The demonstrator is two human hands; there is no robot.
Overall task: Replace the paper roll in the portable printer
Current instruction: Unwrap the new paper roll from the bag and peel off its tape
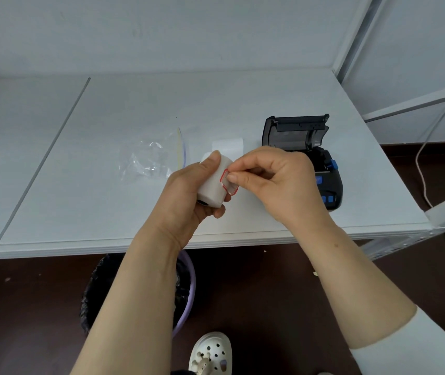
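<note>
My left hand (pixel 189 190) grips a white paper roll (pixel 214 182) above the table's front part. A red-edged sticker (pixel 228 182) sits on the roll's side, and my right hand (pixel 275 180) pinches it with thumb and forefinger. The black portable printer (pixel 308 158) with blue buttons stands just right of my hands, its lid swung open toward the back. Another white paper roll (pixel 229 147) lies on the table behind my hands, partly hidden.
An empty clear plastic bag (pixel 148 161) lies left of the hands on the white table (pixel 134 212). A purple-rimmed bin with a black liner (pixel 186 293) stands under the table edge. White shelf posts (pixel 356 36) rise at right, with a cable (pixel 421 163) hanging.
</note>
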